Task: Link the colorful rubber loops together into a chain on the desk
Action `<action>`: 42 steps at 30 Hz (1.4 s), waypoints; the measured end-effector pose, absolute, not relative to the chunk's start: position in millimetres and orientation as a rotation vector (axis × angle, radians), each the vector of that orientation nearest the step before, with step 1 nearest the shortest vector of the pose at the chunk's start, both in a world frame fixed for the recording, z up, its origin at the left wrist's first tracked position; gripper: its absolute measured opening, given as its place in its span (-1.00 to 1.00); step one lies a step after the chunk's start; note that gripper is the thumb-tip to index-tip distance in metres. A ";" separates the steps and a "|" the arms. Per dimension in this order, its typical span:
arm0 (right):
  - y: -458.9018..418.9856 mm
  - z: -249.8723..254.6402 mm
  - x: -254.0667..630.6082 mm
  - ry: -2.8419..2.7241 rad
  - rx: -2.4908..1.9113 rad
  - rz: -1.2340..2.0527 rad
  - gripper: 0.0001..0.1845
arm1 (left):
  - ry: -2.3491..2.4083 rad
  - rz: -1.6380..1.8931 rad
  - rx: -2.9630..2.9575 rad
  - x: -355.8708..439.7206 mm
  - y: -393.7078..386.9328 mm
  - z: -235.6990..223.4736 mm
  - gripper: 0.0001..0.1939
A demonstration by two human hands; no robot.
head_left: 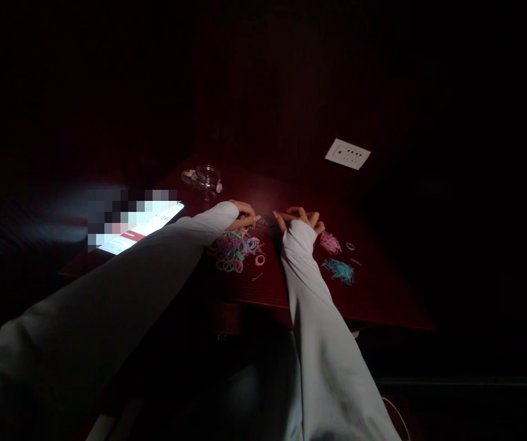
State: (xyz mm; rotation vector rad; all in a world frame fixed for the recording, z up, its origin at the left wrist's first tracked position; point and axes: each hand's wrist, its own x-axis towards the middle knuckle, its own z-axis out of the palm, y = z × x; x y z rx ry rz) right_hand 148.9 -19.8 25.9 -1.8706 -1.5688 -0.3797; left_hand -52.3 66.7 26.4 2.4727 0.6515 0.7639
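My left hand (243,215) is over the table at the far edge of a pile of multicoloured hair ties (238,248). Its fingers are closed, with the tips pointing right. Opposite it, my right hand (300,218) brings thumb and forefinger together while its other fingers curl. A small gap separates the two hands, and a faint purplish clump (262,222) lies near the left fingertips. Whatever either hand pinches is too small and dark to make out. Right of my right hand are a pink heap of small bands (330,242) and a blue heap of bands (340,271).
On the dark red table (267,291), a single orange hair tie (259,260) sits near the pile. A glass jar (208,176) stands at the back left. A lit phone (141,229) is beside my left sleeve. A wall socket (348,154) shows behind; surroundings are dark.
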 end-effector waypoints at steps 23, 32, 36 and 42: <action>-156.9 37.8 350.7 -1.391 -2.108 0.033 -0.50 | 0.649 0.526 2.428 -53.2 91.4 -5.5 -0.33; -139.8 37.0 351.6 -1.556 -2.105 -0.024 -0.34 | 0.637 0.449 2.483 -51.6 91.4 -3.9 -0.36; -119.6 40.7 348.3 -1.599 -2.056 0.062 -0.37 | 0.615 0.446 2.461 -48.9 95.2 -7.4 -0.34; -84.1 55.5 338.4 -1.619 -1.993 0.066 -0.48 | 0.540 0.528 2.475 -50.5 95.5 -13.5 -0.35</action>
